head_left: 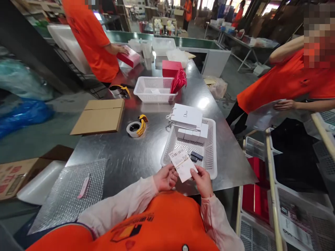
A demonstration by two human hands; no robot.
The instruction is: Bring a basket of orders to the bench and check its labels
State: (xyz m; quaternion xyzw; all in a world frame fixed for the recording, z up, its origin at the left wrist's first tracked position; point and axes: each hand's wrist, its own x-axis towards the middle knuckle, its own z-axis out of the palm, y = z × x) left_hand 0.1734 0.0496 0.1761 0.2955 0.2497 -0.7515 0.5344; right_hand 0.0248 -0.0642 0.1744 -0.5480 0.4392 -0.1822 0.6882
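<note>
My right hand [202,179] pinches a white printed paper slip [183,170] by its lower right edge. The slip carries a barcode and lines of text and is tilted toward me. My left hand [166,177] is curled closed against the slip's left edge; whether its fingers grip anything is hidden. Just beyond both hands stands a white plastic basket [213,150] on the metal table. Inside are several small white boxes [192,135] and small dark boxes [196,155]. A white paper bag [187,115] marked "Dior" lies over the basket's far end.
On the metal table [146,153] are tape dispensers [137,127], flat cardboard [99,116], another basket [154,97] with red cords [179,82], and a red box [171,68]. Bubble wrap [70,188] lies left. Basket shelving [273,188] stands right. Co-workers in orange shirts stand on both sides.
</note>
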